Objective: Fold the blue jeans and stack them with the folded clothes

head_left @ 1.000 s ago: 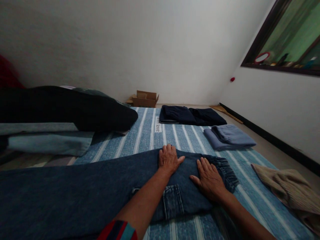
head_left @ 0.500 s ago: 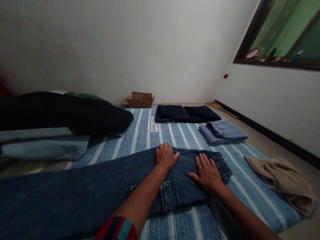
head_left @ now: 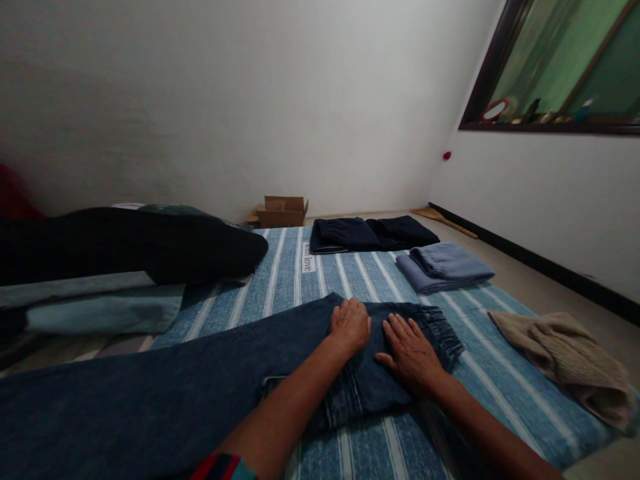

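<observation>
Dark blue jeans [head_left: 200,373] lie lengthwise over the striped bed cover, with an elastic waistband [head_left: 445,333] at the right end and a stitched pocket near the middle. My left hand [head_left: 351,327] is closed on the denim, its fingers curled under and the cloth slightly bunched at it. Flat on the jeans near the waistband rests my right hand [head_left: 410,350], fingers stretched out and thumb apart. The left forearm hides part of the pocket.
Folded dark trousers [head_left: 370,233] and a folded grey-blue garment [head_left: 445,265] lie on the striped cover [head_left: 280,267]. A tan cloth [head_left: 565,360] is at the right edge. Black clothing [head_left: 125,247] is heaped at left, and a cardboard box [head_left: 283,212] stands by the wall.
My left hand has slid to the right along the jeans and its fingers have curled into the cloth. My right hand stays nearly in place. The view has tilted slightly.
</observation>
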Demonstrator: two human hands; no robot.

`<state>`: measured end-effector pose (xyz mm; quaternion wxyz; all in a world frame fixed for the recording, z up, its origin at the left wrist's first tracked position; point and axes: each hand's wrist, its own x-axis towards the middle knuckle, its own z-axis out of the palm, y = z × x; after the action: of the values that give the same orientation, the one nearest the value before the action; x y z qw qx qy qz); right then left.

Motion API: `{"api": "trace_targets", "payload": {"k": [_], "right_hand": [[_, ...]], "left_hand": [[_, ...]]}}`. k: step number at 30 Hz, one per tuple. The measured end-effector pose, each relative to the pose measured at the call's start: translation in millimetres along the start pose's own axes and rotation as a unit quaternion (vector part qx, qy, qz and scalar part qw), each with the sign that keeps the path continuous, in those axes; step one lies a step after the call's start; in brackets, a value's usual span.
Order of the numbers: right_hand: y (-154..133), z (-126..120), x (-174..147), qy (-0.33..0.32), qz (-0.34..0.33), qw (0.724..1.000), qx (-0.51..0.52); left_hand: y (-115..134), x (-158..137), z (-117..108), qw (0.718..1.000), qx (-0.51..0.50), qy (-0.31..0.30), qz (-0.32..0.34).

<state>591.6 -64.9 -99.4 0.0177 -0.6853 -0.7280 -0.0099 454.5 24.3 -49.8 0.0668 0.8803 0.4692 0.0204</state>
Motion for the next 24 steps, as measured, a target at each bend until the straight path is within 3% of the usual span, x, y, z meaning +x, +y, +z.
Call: {"api": "trace_targets", "payload": {"k": [6, 10, 20, 24], "right_hand": [[1, 3, -1, -0.011, 0.013, 1.000, -0.007], [1, 4, -2, -0.010, 0.018, 1.000, -0.002], [1, 2, -7, 0.005, 0.027, 1.000, -0.004], [-1, -2, -13, 0.032, -0.009, 0.999, 0.015]], "left_hand": [[-2, -5, 27, 0.997, -0.022, -0.065, 0.030], [-7, -4, 37, 0.996, -0.024, -0.074, 0.034], [-8, -3, 41, 0.996, -0.027, -0.080, 0.040], [-9, -4, 42, 0.996, -0.029, -0.071, 0.046]]}}
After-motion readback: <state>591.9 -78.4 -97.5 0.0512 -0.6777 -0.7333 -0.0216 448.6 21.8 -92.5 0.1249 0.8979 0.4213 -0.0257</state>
